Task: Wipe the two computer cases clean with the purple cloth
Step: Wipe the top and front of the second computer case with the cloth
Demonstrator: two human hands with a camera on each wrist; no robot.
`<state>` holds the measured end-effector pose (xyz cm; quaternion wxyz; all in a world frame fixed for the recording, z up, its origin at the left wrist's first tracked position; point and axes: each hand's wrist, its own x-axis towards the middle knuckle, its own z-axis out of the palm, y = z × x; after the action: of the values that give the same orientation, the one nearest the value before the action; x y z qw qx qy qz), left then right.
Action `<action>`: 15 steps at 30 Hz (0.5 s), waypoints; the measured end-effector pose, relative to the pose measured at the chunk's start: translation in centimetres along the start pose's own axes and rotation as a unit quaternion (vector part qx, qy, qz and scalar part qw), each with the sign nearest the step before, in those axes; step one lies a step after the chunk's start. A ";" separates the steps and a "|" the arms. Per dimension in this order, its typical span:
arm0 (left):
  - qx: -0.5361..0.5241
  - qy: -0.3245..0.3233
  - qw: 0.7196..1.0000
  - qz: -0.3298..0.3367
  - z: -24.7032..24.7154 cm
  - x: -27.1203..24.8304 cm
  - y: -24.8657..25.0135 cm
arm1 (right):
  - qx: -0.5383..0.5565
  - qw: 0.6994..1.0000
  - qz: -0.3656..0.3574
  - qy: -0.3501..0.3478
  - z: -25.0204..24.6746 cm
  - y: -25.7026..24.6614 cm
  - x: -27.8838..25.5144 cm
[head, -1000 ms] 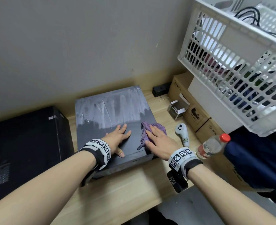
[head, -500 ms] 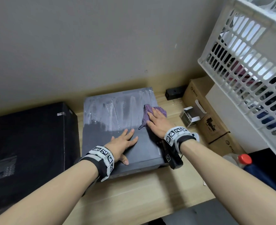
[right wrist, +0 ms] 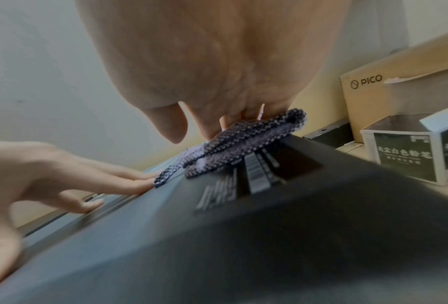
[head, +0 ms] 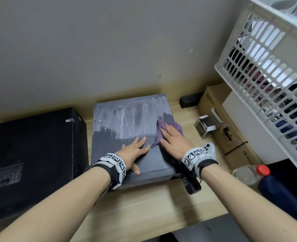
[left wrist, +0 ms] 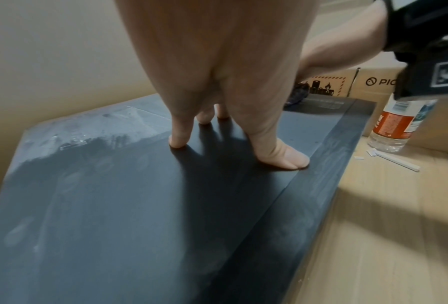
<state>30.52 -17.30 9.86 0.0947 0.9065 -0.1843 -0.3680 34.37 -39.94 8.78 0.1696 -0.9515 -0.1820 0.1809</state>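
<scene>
On the wooden tabletop (head: 144, 212), seen from the head camera, a dark computer case (head: 126, 130) lies flat near the wall, its far half streaked with pale dust and its near half dark. Just left of it lies a second black computer case (head: 32, 151). The right hand (head: 173, 142) presses the purple cloth (head: 161, 131) flat against the right edge of the dusty case, fingers straight over the fabric, part of the cloth hanging past the edge. The left hand (head: 133, 151) rests palm-down on the case's near half, fingers spread and straight, holding nothing. To the right sit cardboard boxes (head: 231, 137), a small open white box (head: 206, 125), a white controller (head: 209, 148) behind the right wrist, a plastic bottle with a red cap (head: 250, 173), and a white slatted basket (head: 269, 81) above. From the left wrist, the left hand's fingers (left wrist: 178, 133) stand with tips and thumb on the dark panel (left wrist: 139, 205); the bottle (left wrist: 394, 127) stands beyond the case's edge, beside a cardboard box (left wrist: 373, 82). From the right wrist, the blurred view shows the right hand (right wrist: 217, 61) bearing down on the cloth (right wrist: 243, 144) at the case's top edge, while the left hand (right wrist: 62, 174) lies flat nearby.
</scene>
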 end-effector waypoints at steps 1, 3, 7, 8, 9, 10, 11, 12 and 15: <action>0.002 0.002 1.000 0.000 0.0 0.0 -0.1 | 0.000 1.000 -0.001 0.001 0.4 -0.1 -1.1; 0.001 0.007 1.000 0.000 0.1 -0.1 -0.2 | 0.000 1.000 0.001 -0.004 0.9 -0.3 -2.5; 0.000 0.016 1.000 0.005 0.0 -0.6 -0.3 | -0.006 1.000 0.003 -0.012 0.8 -0.7 -2.9; 0.002 0.018 1.000 0.008 -0.1 -1.0 -0.4 | -0.009 1.000 0.003 -0.016 0.6 -0.8 -2.8; 0.008 0.022 1.000 0.014 -0.1 -1.3 -0.7 | -0.012 1.000 0.007 -0.019 0.5 -0.9 -2.5; 0.013 0.033 0.999 0.020 -0.1 -1.8 -1.1 | -0.016 1.000 0.013 -0.023 0.5 -1.1 -2.2; 0.013 0.053 0.998 0.020 0.1 -2.4 -1.8 | -0.019 0.999 0.023 -0.026 0.5 -1.4 -1.9; 0.012 0.081 0.997 0.006 0.4 -3.3 -2.7 | -0.019 0.999 0.033 -0.027 0.6 -1.9 -1.5; 0.011 0.156 0.981 -0.113 1.9 -6.3 -6.7 | -0.032 0.998 0.048 -0.025 1.2 -4.4 -0.1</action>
<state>26.78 -8.70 10.50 0.0704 0.9688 -0.0677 -0.2280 32.53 -35.86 9.49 0.1255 -0.9593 -0.1464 0.2062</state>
